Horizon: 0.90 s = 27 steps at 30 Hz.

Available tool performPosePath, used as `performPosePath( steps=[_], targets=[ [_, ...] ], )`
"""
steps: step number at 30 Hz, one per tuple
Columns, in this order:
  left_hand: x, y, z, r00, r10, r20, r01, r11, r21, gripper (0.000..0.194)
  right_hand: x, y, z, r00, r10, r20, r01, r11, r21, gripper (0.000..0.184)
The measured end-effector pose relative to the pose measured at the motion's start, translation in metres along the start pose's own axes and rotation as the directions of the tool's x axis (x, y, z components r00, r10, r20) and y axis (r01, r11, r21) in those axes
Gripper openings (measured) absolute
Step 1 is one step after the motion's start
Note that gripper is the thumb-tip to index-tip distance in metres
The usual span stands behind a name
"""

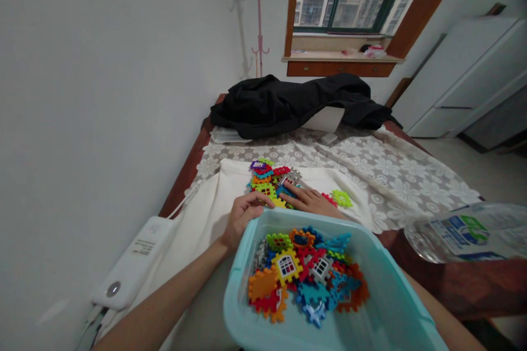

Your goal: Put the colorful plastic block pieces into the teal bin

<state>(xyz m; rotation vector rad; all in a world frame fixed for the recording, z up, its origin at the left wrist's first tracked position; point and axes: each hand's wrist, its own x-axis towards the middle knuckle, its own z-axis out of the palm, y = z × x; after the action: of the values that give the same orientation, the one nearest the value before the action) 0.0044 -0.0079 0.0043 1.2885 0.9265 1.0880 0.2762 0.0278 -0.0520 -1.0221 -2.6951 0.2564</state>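
A light blue plastic tub [395, 290] stands close in front of me, with colourful interlocking plastic tiles [287, 266] heaped inside. Beyond its far rim, more tiles [263, 191] lie piled on a white cloth. My left hand [242, 216] is at the tub's far left corner, its thumb close to the rim and its curved index finger reaching to the pile's near edge; the other fingers are mostly hidden. Spread flat, the fingers of my right hand [315, 201] rest on the pile's right side. The tub hides part of my right wrist and forearm.
A green tile [342, 198] lies right of my right hand. A large clear plastic bottle [469, 233] is at the right. A white power strip [134, 263] with cables lies along the left wall. Black fabric [288, 101] covers the table's far end, beyond the floral tablecloth [395, 167].
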Motion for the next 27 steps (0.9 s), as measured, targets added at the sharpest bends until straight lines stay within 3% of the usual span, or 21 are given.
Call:
performPosePath(
  steps=[5, 10, 15, 22, 27],
  targets=[
    [0.001, 0.004, 0.002, 1.000, -0.001, -0.008, 0.001, 1.000, 0.024, 0.024, -0.001, -0.001, -0.006, 0.997, 0.040, -0.062, -0.033, 0.995, 0.098, 0.053],
    [0.003, 0.005, 0.003, 1.000, 0.006, -0.015, -0.006, 1.000, 0.013, 0.024, -0.001, -0.006, -0.012, 1.000, -0.001, 0.006, 0.001, 1.000, 0.020, 0.066],
    [0.004, 0.002, 0.001, 1.000, 0.023, 0.001, -0.023, 1.000, 0.009, 0.023, 0.001, -0.007, -0.013, 0.999, 0.025, -0.027, -0.023, 0.997, 0.073, 0.052],
    [0.005, -0.001, 0.000, 0.999, 0.050, 0.008, -0.051, 0.999, 0.021, 0.025, 0.001, -0.009, -0.016, 1.000, -0.004, 0.026, 0.004, 1.000, 0.003, 0.061],
    [0.005, 0.001, 0.001, 0.999, 0.052, 0.002, -0.052, 0.998, 0.040, 0.025, 0.000, -0.007, -0.019, 0.998, 0.060, -0.028, -0.058, 0.995, 0.084, 0.058]
  ],
)
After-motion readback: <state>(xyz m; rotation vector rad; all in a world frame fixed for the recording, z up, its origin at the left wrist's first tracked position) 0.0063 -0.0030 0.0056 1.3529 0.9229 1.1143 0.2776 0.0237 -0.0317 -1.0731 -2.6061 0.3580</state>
